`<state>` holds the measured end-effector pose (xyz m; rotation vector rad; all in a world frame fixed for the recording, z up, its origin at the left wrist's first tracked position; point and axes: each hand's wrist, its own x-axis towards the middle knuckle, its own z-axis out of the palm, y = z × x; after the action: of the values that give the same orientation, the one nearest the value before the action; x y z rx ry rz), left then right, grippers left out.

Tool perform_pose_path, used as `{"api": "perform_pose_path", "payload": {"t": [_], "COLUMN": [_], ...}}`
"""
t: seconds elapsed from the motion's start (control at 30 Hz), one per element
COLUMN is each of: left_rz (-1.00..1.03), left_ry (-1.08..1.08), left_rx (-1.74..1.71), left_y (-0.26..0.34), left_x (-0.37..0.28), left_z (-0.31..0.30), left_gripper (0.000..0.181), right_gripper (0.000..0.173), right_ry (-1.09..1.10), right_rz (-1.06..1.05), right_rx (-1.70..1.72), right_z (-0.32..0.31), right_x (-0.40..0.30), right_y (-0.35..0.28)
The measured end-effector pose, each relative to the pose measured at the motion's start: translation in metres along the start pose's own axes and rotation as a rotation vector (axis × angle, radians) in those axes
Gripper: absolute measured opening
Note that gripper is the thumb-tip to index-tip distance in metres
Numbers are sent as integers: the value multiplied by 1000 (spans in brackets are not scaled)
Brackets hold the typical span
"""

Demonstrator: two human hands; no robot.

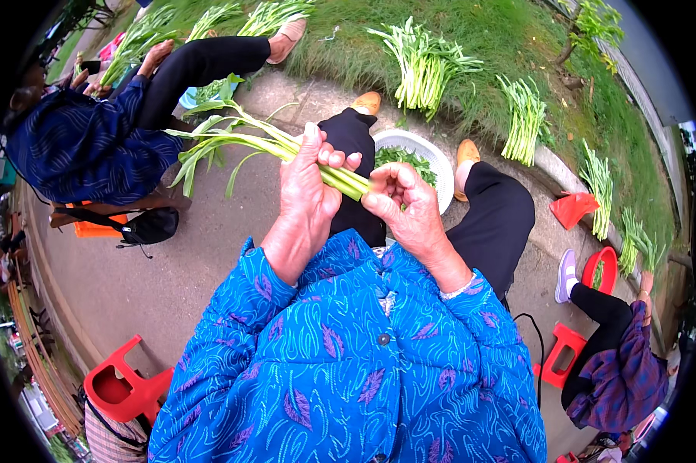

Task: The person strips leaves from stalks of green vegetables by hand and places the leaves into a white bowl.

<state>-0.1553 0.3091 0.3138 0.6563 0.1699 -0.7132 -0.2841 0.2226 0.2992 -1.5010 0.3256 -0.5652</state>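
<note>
My left hand (pixel 310 185) grips a small bunch of leafy green vegetable stalks (pixel 261 136), wrapped around it near the lower ends. The leaves fan out to the upper left, and the pale trimmed-looking ends point right. At those ends is my right hand (pixel 408 205), its thumb and fingertips pinching the stalks; the exact contact is blurred. Below and beyond the hands, between my feet, a white plastic basket (pixel 443 168) stands on the pavement with loose green leaves (pixel 408 162) in it. My right hand hides part of its near side.
A large pile of stalks (pixel 429 69) and a smaller bunch (pixel 523 121) lie along the grass edge. One person (pixel 93 144) sits at left, another (pixel 619 370) at right by a red basin (pixel 608 266). Red plastic stools (pixel 122 382) stand behind. A red bag (pixel 573 209) lies on the kerb.
</note>
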Motion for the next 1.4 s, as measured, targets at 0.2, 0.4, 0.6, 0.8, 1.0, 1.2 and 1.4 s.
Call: {"api": "perform_pose_path", "payload": {"t": [0.2, 0.4, 0.6, 0.8, 1.0, 1.2, 1.4], "left_rz": [3, 32, 167, 241, 253, 296, 374], "left_ry": [-48, -168, -298, -257, -229, -319, -267], "left_rx": [36, 101, 388, 454, 482, 551, 514], "left_y": [-4, -9, -8, -8, -10, -11, -19], "left_x": [-2, -1, -1, -9, -11, -9, -13], "left_z": [0, -6, -10, 3, 4, -3, -2], "left_gripper": [26, 23, 20, 22, 22, 18, 16], "right_gripper": [10, 5, 8, 12, 8, 4, 8], "right_ry": [35, 2, -55, -203, -194, -60, 133], "right_rz": [-209, -289, 17, -128, -195, -239, -50], "right_rx": [-401, -497, -333, -525, -678, -744, -467], "right_z": [-4, -17, -31, -39, -37, -33, -24], "right_x": [4, 11, 15, 21, 21, 19, 16], "right_y": [-16, -10, -23, -40, -33, -19, 1]}}
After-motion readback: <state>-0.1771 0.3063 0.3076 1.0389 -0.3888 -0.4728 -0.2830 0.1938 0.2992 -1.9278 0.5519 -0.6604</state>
